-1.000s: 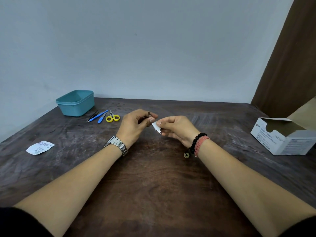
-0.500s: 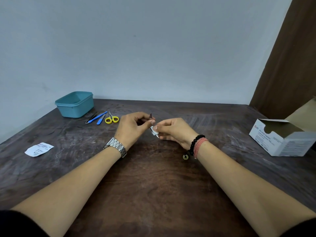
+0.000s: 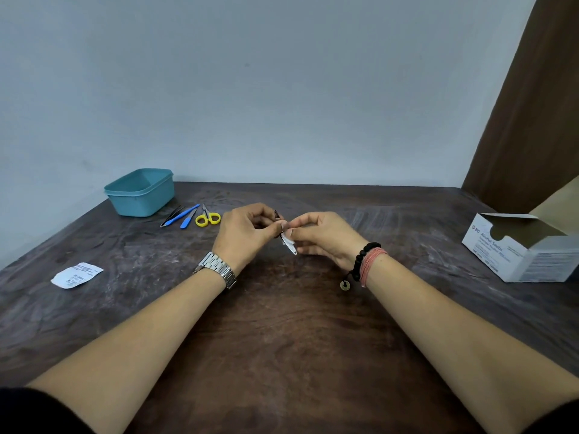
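The left hand (image 3: 246,236) pinches a thin dark tool (image 3: 276,213) — the right hand (image 3: 326,238) pinches a white wipe (image 3: 289,242) against it.

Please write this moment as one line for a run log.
left hand: pinches tool | right hand: pinches tool | on table: scissors, tub, box

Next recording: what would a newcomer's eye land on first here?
The left hand and right hand meet above the middle of the dark wooden table, both pinching a small silvery item; what it is cannot be told. Next come the bright spots at the far left, a teal tub with yellow-handled scissors near it, and the open white box at the right edge.
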{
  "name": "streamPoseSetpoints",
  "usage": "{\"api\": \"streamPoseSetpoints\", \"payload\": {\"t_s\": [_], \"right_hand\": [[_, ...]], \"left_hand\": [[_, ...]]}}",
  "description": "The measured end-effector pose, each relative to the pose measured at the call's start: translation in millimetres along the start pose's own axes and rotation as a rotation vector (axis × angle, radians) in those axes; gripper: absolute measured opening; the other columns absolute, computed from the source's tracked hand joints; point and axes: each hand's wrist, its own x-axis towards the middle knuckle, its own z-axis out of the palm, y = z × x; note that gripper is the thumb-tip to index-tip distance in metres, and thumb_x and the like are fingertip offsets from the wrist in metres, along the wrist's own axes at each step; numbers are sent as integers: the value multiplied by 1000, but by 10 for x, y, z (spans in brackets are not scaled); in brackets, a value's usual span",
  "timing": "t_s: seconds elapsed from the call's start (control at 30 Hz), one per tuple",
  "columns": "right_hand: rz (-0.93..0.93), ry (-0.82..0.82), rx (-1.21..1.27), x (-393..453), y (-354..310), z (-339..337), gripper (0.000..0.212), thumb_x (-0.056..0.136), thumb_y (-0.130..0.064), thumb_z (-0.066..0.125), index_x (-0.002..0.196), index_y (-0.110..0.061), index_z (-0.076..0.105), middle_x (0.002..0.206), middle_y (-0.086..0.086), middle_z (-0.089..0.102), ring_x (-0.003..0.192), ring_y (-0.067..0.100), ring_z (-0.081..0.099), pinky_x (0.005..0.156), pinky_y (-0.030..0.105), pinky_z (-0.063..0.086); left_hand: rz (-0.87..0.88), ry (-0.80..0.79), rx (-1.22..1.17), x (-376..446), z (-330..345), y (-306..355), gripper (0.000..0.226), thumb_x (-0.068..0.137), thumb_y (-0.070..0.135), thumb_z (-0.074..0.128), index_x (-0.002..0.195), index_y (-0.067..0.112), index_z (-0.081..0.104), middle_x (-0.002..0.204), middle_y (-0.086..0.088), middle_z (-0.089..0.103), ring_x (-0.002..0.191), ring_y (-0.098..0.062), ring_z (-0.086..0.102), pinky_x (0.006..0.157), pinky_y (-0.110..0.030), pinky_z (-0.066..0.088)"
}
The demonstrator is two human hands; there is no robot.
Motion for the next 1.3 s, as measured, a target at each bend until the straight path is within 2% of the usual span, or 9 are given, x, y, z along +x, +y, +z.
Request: {"api": "streamPoseSetpoints", "payload": {"t_s": [0.13, 0.27, 0.4, 0.6, 0.73, 0.83, 0.93, 1.13, 1.3], "right_hand": [[50, -67, 50, -25, 2, 16, 16, 83, -2, 69, 96, -6, 61, 84, 11, 69, 67, 14, 68, 62, 21, 57], [61, -108, 227, -7, -10, 5, 14, 84, -1, 67, 93, -9, 60, 83, 8, 70, 69, 12, 69, 63, 20, 56], [74, -133, 455, 0, -7, -40, 13, 87, -2, 63, 89, -13, 57, 81, 5, 72, 74, 15, 71, 66, 20, 57], [38, -102, 481, 27, -19, -76, 14, 87, -3, 65, 89, -14, 58, 82, 4, 69, 70, 13, 68, 62, 21, 55], [-54, -22, 322, 37, -23, -64, 17, 85, 2, 66, 87, -13, 56, 81, 6, 68, 66, 13, 66, 65, 22, 55], [-64, 3, 263, 38, -11, -46, 20, 83, 5, 67, 88, -11, 56, 80, 5, 68, 67, 14, 67, 62, 23, 55], [-5, -50, 293, 48, 14, -46, 21, 82, 5, 68, 91, -10, 56, 80, 6, 71, 71, 16, 70, 67, 25, 58], [64, -74, 425, 45, 24, -62, 18, 84, 6, 64, 91, -9, 57, 83, 10, 71, 70, 16, 71, 67, 23, 59], [42, 29, 439, 59, 31, -114, 18, 84, 5, 64, 90, -11, 59, 76, 2, 73, 67, 12, 71, 65, 21, 58]], "left_hand": [[-71, 67, -131, 47, -26, -60, 12, 77, 18, 78, 76, 18, 66, 80, 0, 74, 72, -10, 71, 74, -32, 58], [-105, 0, -399, 35, -26, -22, 10, 79, 7, 74, 78, 10, 65, 87, -12, 73, 80, -18, 70, 71, -30, 58], [-104, -22, -545, 11, -4, 16, 11, 81, -1, 69, 78, 8, 64, 80, -2, 70, 74, -10, 67, 70, -23, 56], [-5, -77, -375, 5, 9, 20, 12, 80, 4, 72, 80, 13, 65, 77, 6, 71, 75, -4, 64, 71, -18, 51], [143, -13, 48, 12, 18, -30, 8, 81, 20, 75, 79, 24, 68, 79, 9, 70, 75, -2, 62, 69, -15, 47], [208, 79, 215, 4, 18, -17, 5, 80, 24, 76, 81, 24, 71, 78, 12, 68, 75, -1, 59, 67, -11, 41], [177, 141, 242, 29, 11, -51, 6, 78, 26, 77, 81, 22, 73, 80, 9, 71, 79, -11, 62, 71, -27, 46], [170, 139, 266, 59, 16, -94, 6, 78, 30, 76, 79, 26, 72, 76, 10, 70, 78, -13, 64, 73, -34, 51], [135, 103, 164, 59, 17, -60, 6, 77, 23, 78, 80, 22, 72, 74, 6, 71, 68, 0, 60, 63, -17, 43]]}}
